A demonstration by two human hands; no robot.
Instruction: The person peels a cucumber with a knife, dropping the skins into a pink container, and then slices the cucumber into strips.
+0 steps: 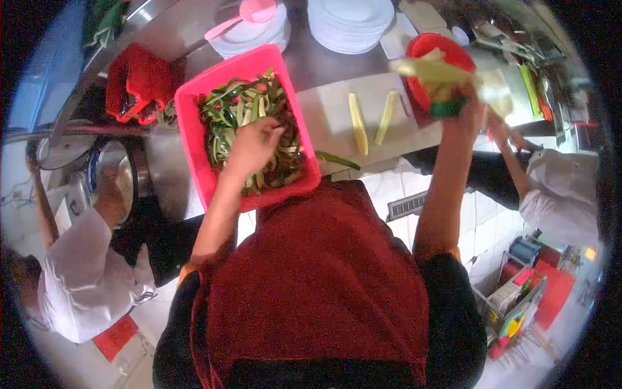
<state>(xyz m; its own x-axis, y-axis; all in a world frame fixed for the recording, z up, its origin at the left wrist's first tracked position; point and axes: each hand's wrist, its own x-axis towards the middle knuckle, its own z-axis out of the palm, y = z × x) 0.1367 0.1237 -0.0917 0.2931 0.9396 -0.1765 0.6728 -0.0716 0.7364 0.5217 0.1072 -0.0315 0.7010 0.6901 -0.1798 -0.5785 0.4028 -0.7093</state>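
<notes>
My left hand [254, 148] is over a bright pink tub [186, 139], its fingers curled together just above a heap of green and pale vegetable peelings [243, 107]. What those fingers hold, if anything, is hidden. To the right, my right hand [468, 107], blurred by motion, is at the red bowl [421, 45] with a long pale peeled vegetable [431, 69] reaching out from it across the bowl. A dark green object [448, 107] shows beside the right fingers. Two slender pale peeled pieces [357, 123] lie on the white cutting board [330, 107] between my hands.
Stacks of white plates [350, 26] stand at the back, one topped by a pink ladle [256, 10]. A green strip [338, 159] lies at the board's front edge. Red crates [133, 81] are at left. People in white work on the left [91, 272] and right [560, 188].
</notes>
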